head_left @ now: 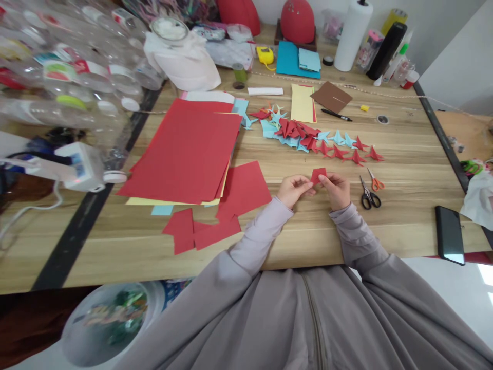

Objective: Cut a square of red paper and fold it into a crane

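A small folded piece of red paper (318, 175) is held up just above the wooden table, pinched from both sides. My left hand (293, 190) grips its lower left edge, and my right hand (336, 189) has its right edge between thumb and fingers. Beyond the hands lie several folded paper cranes (338, 152) in red and light blue. Black-handled scissors (370, 195) and smaller orange-handled scissors (375, 180) rest to the right of my right hand. Left of my left hand are a large red sheet (246, 189) and cut red paper pieces (183, 230).
A stack of red sheets (188, 149) covers the table's left part. Plastic bottles (88, 67) crowd the far left. A phone (450, 234) lies near the right front edge. Yellow paper (303, 103), brown paper (332, 97) and a pen (336, 115) lie farther back.
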A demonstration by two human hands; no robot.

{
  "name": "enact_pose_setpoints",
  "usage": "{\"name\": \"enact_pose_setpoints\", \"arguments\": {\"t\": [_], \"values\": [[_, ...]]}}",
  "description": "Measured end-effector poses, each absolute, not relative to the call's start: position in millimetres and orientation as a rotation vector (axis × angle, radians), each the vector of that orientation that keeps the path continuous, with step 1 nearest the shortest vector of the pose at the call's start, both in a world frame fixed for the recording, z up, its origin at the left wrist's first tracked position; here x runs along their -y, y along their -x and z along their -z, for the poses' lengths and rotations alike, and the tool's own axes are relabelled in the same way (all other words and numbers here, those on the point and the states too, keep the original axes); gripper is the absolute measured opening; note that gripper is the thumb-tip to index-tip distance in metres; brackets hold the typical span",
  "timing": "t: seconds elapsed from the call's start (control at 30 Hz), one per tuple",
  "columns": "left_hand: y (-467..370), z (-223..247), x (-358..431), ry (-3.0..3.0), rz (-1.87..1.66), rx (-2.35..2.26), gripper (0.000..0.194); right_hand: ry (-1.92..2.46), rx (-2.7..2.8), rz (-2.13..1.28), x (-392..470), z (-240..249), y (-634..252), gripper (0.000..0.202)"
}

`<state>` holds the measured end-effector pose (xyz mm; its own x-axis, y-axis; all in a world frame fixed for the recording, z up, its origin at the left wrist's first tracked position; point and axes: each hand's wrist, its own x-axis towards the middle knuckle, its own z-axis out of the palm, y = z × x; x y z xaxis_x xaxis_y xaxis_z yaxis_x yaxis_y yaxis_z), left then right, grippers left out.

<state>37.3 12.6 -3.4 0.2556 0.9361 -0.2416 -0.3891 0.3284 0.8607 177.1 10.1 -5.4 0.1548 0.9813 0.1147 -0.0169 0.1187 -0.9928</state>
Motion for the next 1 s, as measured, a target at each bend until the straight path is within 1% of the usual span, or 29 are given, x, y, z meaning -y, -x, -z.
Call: {"name": "enact_pose_setpoints", "arguments": {"t": [0.23,0.47,0.67,0.9,1.0], "values": [[-36.5,2.1,-10.3,-0.793,-0.948,-0.871,0.044,1.174,1.141,-1.076,-8.1,0.6,-173.8,0.027],[-35.2,5.5,-10.2,-0.890,-0.911,-0.815,0.041,1.171,1.251,-1.105,-7.7,4.5,-174.2,0.025],[-34.3,5.6,-10.4,-0.993,-0.890,-0.793,0.034,1.170,1.211,-1.118,-5.7,3.9,-174.3,0.028],[-36.4,3.2,-9.0,-0.965,-0.895,-0.755,0.036,1.219,1.107,-1.135,-6.3,1.1,-173.3,0.036],[-37.0,2.3,-8.2,-0.954,-0.886,-0.725,0.040,1.251,1.057,-1.138,-6.8,2.4,-174.1,0.039]]}}
